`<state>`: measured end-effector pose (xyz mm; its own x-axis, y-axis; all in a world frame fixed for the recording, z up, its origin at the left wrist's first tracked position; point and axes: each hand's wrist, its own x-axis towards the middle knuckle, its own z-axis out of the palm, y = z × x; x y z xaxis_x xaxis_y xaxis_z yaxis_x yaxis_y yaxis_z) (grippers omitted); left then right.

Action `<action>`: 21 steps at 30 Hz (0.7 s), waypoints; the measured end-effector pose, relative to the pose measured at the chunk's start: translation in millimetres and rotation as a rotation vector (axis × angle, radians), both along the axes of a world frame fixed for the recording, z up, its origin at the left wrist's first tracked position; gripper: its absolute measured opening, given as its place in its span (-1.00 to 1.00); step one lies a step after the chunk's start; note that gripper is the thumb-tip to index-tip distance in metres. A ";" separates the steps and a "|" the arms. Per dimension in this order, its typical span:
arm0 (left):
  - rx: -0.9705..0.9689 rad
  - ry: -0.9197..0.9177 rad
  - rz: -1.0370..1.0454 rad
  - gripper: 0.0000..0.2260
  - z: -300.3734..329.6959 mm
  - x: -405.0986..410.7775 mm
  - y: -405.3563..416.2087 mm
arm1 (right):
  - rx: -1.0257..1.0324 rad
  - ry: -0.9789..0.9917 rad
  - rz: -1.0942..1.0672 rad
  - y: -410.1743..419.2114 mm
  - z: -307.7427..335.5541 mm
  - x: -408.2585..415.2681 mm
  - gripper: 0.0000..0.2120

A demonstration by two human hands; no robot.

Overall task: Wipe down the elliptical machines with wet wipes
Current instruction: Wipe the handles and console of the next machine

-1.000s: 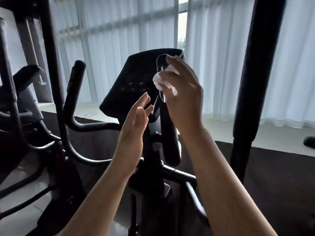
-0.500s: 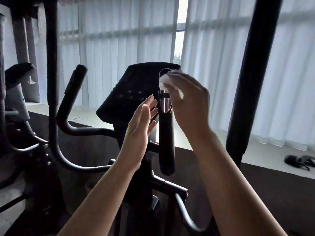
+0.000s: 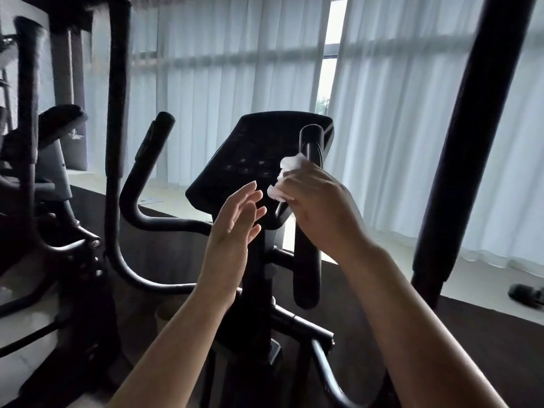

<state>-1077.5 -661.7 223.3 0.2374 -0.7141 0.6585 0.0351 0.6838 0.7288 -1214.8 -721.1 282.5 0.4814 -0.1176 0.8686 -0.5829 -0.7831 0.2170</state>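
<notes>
A crumpled white wet wipe (image 3: 287,178) is pressed against the upright black handlebar (image 3: 307,219) of the elliptical machine, partway below the bar's rounded top end. The right hand (image 3: 318,207) has its fingers curled round the wipe and the bar together, gripping both. The left hand (image 3: 235,231) is raised just left of it with fingers straight and loosely spread, holding nothing and touching nothing that can be made out. Directly behind the wipe sits the machine's dark console (image 3: 259,160), tilted toward the viewer, on a central post (image 3: 256,278). A second curved handlebar (image 3: 141,184) rises at the left. White curtains (image 3: 391,142) cover the windows behind, and another exercise machine (image 3: 44,160) stands at the far left.
</notes>
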 end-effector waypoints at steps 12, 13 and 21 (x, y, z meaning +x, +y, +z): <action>0.081 -0.141 -0.035 -0.76 -42.7 -9.0 18.7 | -0.082 -0.144 0.021 30.6 -96.0 -16.2 -0.79; 0.091 -0.140 -0.047 -0.75 -45.5 -10.1 20.2 | -0.079 -0.154 0.027 30.8 -104.6 -18.8 -0.81; 0.173 -0.215 -0.052 -0.65 -92.7 -10.8 39.0 | 0.182 -0.202 0.093 46.9 -185.3 -41.9 -0.74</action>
<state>-1088.4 -622.7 130.6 0.0657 -0.8280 0.5568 -0.1012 0.5496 0.8293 -1256.7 -674.2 97.2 0.3165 -0.2432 0.9169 -0.5235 -0.8508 -0.0450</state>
